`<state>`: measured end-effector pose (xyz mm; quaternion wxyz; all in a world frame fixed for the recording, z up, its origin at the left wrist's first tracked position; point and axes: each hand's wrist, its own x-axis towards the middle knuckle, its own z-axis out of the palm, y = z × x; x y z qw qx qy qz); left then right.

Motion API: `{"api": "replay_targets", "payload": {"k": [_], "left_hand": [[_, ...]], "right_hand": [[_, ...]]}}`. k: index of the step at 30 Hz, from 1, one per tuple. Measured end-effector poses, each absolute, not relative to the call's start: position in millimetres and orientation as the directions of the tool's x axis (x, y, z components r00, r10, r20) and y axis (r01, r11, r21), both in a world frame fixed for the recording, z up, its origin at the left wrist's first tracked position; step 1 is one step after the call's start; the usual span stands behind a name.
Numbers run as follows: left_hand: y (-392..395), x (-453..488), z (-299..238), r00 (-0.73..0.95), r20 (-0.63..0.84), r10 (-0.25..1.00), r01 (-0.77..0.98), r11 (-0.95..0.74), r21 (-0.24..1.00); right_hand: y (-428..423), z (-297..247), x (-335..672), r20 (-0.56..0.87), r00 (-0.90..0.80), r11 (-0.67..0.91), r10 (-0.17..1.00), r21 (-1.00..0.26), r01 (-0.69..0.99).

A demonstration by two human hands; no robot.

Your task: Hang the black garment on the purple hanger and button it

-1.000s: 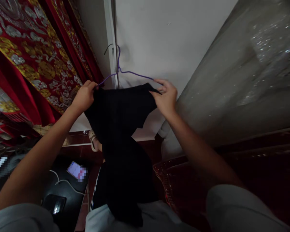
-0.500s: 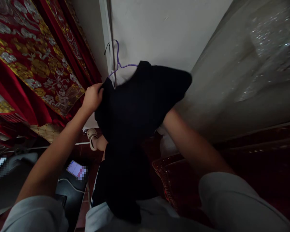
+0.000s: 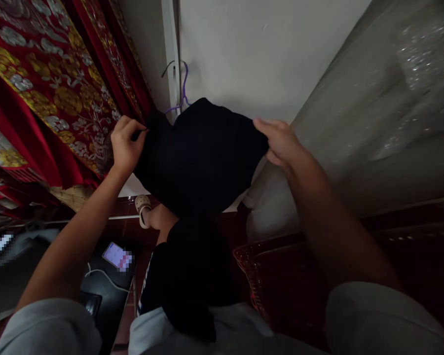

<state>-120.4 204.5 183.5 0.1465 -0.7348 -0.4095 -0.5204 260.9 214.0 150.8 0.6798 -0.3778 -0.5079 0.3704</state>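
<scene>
A black shirt [image 3: 203,153] is stretched between my two hands, its lower part falling over my lap. My left hand [image 3: 128,143] pinches the cloth at its left shoulder. At the opposite side my right hand [image 3: 281,140] grips the sleeve edge, thumb on top and fingers partly behind the cloth. A purple hanger [image 3: 185,81] hooks onto a narrow white upright [image 3: 172,47] behind the shirt. Only the hanger's hook and neck show; the shirt hides its arms.
Red curtains [image 3: 70,88] with gold and silver patterns hang at the left. A lit phone [image 3: 116,256] and a cable lie on a black surface [image 3: 111,296]. Plastic sheeting [image 3: 355,128] covers the right side above dark red carved furniture [image 3: 299,276]. A beige clog [image 3: 143,209] is on my foot.
My right hand has come out from under the shirt and now grips its right sleeve edge. My left hand has moved slightly left and up. The shirt now covers more of the hanger.
</scene>
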Motion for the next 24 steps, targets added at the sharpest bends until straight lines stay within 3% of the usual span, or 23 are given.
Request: {"api": "replay_targets", "payload": {"k": [2, 5, 9, 11, 12, 14, 16, 18, 20, 22, 24], "left_hand": [[197.2, -104.8, 187.0, 0.169, 0.863, 0.477, 0.713, -0.664, 0.227], [184.1, -87.8, 198.3, 0.245, 0.823, 0.513, 0.636, -0.726, 0.263], [172.8, -78.8, 216.7, 0.123, 0.785, 0.607, 0.506, -0.719, 0.477], [169.0, -76.9, 222.3, 0.106, 0.666, 0.739, 0.395, -0.646, 0.654], [166.1, -76.9, 223.8, 0.125, 0.580, 0.805, 0.341, -0.584, 0.737], [156.6, -80.5, 225.4, 0.185, 0.413, 0.892, 0.270, -0.450, 0.851], [142.0, -90.8, 228.3, 0.299, 0.282, 0.911, 0.288, -0.368, 0.884], [125.0, -107.2, 235.7, 0.462, 0.156, 0.873, 0.386, -0.356, 0.851], [110.7, -126.6, 247.6, 0.571, 0.025, 0.821, 0.488, -0.363, 0.794], [102.6, -144.5, 260.6, 0.565, -0.033, 0.824, 0.537, -0.338, 0.773], [102.5, -157.9, 270.1, 0.490, -0.005, 0.872, 0.548, -0.303, 0.780]], "right_hand": [[211.7, 163.9, 258.5, 0.363, 0.202, 0.405, 0.910, -0.883, -0.237], [194.9, 181.1, 248.7, 0.406, 0.389, 0.524, 0.827, -0.807, -0.272], [140.1, 181.7, 219.5, 0.619, 0.440, 0.725, 0.650, -0.680, -0.114], [104.9, 176.1, 198.1, 0.783, 0.193, 0.787, 0.592, -0.613, 0.072], [89.0, 173.8, 187.4, 0.809, -0.071, 0.810, 0.584, -0.573, 0.129], [67.1, 172.1, 169.8, 0.686, -0.570, 0.871, 0.453, -0.477, 0.118], [65.2, 172.8, 161.7, 0.584, -0.753, 0.913, 0.302, -0.405, 0.051], [84.4, 171.7, 164.4, 0.671, -0.658, 0.927, 0.342, -0.357, 0.118], [116.9, 165.0, 174.2, 0.749, -0.440, 0.868, 0.494, -0.398, 0.297], [149.9, 152.8, 184.0, 0.687, -0.342, 0.764, 0.640, -0.523, 0.378], [172.8, 140.2, 187.7, 0.570, -0.361, 0.669, 0.739, -0.686, 0.285]]}}
